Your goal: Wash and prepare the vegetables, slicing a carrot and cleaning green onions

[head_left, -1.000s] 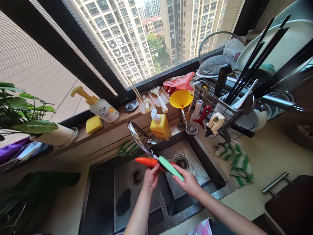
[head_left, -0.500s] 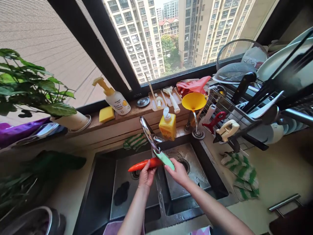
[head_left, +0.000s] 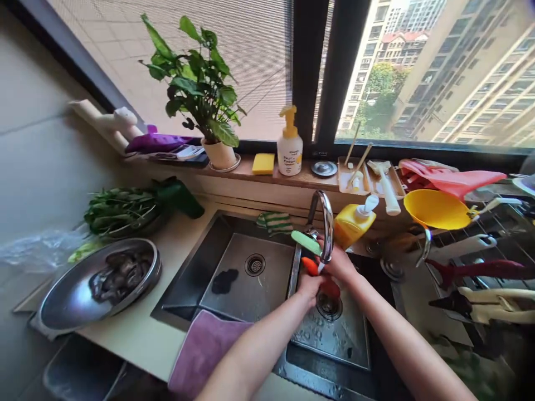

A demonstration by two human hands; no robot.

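A red-orange carrot [head_left: 309, 265] is gripped in my left hand [head_left: 311, 287], under the tap in the right-hand sink basin [head_left: 355, 334]. Its tip points up and left, and a darker red part shows beyond my fingers above the drain. My right hand [head_left: 339, 263] is closed on a long light green tool [head_left: 306, 243], just above and behind the carrot. The tool's exact kind does not show. The chrome tap [head_left: 328, 223] curves in front of my right hand and hides some of its fingers. A whitish bit of water seems to show at the spout.
The left basin [head_left: 267, 245] has a dark wet patch. A purple cloth [head_left: 209, 345] hangs over the front edge. At left stand a metal bowl [head_left: 154, 262] of dark pieces and leafy greens [head_left: 121, 209]. Yellow soap bottle [head_left: 353, 223], funnel [head_left: 437, 209] and a rack lie right.
My view has swung left, bringing the bowl and greens into sight. The carrot has moved from over the left basin to under the tap, and the green tool has moved behind it.
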